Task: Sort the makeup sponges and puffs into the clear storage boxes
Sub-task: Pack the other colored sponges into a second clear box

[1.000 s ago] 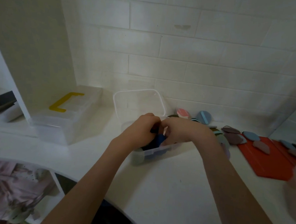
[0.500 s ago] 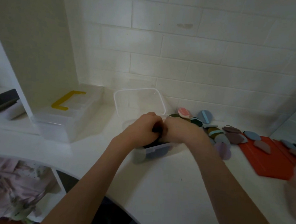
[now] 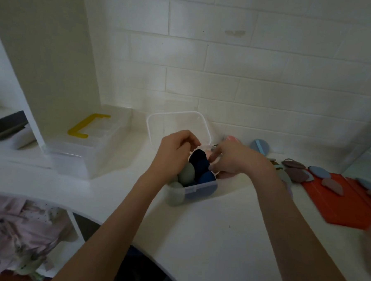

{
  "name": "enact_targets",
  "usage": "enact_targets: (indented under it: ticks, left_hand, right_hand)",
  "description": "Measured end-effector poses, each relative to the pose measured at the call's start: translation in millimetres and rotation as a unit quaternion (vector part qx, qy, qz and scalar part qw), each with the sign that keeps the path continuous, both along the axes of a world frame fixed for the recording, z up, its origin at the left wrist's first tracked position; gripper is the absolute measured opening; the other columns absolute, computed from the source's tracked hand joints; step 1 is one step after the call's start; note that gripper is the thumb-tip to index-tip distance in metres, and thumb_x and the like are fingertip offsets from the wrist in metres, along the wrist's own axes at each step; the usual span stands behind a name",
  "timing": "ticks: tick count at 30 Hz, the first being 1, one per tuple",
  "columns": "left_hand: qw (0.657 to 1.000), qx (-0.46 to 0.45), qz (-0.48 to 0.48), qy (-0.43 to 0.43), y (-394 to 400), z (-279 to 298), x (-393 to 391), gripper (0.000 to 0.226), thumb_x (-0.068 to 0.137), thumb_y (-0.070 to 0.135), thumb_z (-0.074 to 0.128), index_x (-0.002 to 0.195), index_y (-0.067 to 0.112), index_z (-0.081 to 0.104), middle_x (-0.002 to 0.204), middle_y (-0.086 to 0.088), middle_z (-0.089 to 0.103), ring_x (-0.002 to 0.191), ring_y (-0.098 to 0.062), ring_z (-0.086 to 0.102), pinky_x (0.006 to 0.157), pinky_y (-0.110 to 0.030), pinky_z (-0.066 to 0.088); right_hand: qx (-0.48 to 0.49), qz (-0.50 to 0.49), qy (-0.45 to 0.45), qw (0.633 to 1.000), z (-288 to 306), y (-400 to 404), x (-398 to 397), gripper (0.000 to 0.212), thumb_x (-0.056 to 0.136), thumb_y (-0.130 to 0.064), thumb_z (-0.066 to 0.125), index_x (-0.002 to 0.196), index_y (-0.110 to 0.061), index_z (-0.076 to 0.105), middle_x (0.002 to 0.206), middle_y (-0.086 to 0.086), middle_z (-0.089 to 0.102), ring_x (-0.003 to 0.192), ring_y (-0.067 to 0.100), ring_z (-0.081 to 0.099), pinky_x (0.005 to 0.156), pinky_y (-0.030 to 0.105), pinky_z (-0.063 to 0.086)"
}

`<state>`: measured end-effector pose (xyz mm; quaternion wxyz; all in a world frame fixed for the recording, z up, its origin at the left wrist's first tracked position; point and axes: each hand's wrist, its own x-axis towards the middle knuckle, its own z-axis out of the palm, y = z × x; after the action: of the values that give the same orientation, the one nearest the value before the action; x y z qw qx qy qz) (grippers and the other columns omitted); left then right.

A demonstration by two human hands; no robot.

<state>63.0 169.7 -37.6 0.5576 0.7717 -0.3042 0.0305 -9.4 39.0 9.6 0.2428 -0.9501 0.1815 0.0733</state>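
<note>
Head view: left hand (image 3: 175,149) and right hand (image 3: 233,159) now parted above clear box (image 3: 201,187), fingers loosely curled, seemingly holding nothing; sponges (image 3: 197,165) uncovered inside box; puffs (image 3: 297,171) right of box, unsorted

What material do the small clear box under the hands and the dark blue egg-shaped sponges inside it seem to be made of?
The small clear box looks like hard, glossy transparent plastic: the sponges show through its wall and its rim is stiff. The dark blue egg-shaped sponges look like soft matte foam, rounded and without shine, though softness cannot be confirmed by sight.
</note>
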Motion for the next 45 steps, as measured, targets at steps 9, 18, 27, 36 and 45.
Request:
enact_targets:
  ticks: [9,18,27,36,45]
  left_hand:
    - [0.997,-0.077,0.010,0.007,0,-3,0,0.035,0.075,-0.014,0.038,0.076,0.009,0.063,0.076,0.004,0.064,0.075,-0.008,0.060,0.071,-0.021,0.053]
    - [0.987,-0.154,0.044,0.030,3,-5,5,0.038,0.071,-0.017,0.037,0.069,0.013,0.061,0.075,-0.001,0.065,0.072,-0.009,0.058,0.065,-0.013,0.047]
    - [0.953,-0.156,0.250,-0.072,11,-8,-1,0.024,0.077,-0.003,0.052,0.094,0.013,0.058,0.099,-0.002,0.060,0.094,-0.012,0.053,0.078,-0.020,0.040]
    - [0.936,-0.244,0.082,0.240,16,-40,30,0.049,0.099,0.047,0.029,0.125,0.011,0.049,0.123,-0.007,0.062,0.104,-0.018,0.064,0.091,-0.032,0.048]
    - [0.899,-0.282,0.021,0.335,20,-34,33,0.056,0.097,0.056,0.026,0.087,0.018,0.067,0.086,0.005,0.068,0.090,-0.012,0.060,0.081,-0.025,0.044]
  right_hand:
    - [-0.115,0.064,0.052,0.990,-12,0,5,0.036,0.087,-0.033,0.064,0.117,-0.014,0.064,0.110,0.003,0.063,0.082,0.015,0.055,0.061,0.024,0.040]
    - [0.115,-0.039,-0.009,0.993,-12,-11,9,0.028,0.099,-0.014,0.045,0.114,0.005,0.058,0.114,0.022,0.065,0.099,0.032,0.067,0.068,0.028,0.056]
    - [0.091,-0.127,-0.215,0.964,-23,-22,24,0.019,0.096,-0.012,0.048,0.104,-0.001,0.060,0.100,0.019,0.066,0.089,0.031,0.065,0.082,0.043,0.055]
    - [0.284,-0.129,-0.239,0.920,-51,-25,31,0.045,0.101,-0.042,0.032,0.139,-0.020,0.036,0.139,0.003,0.044,0.123,0.022,0.047,0.104,0.038,0.038]
    - [0.468,-0.198,-0.348,0.787,-44,-35,26,0.058,0.096,-0.061,0.021,0.081,-0.021,0.060,0.096,0.003,0.068,0.102,0.025,0.062,0.096,0.043,0.048]
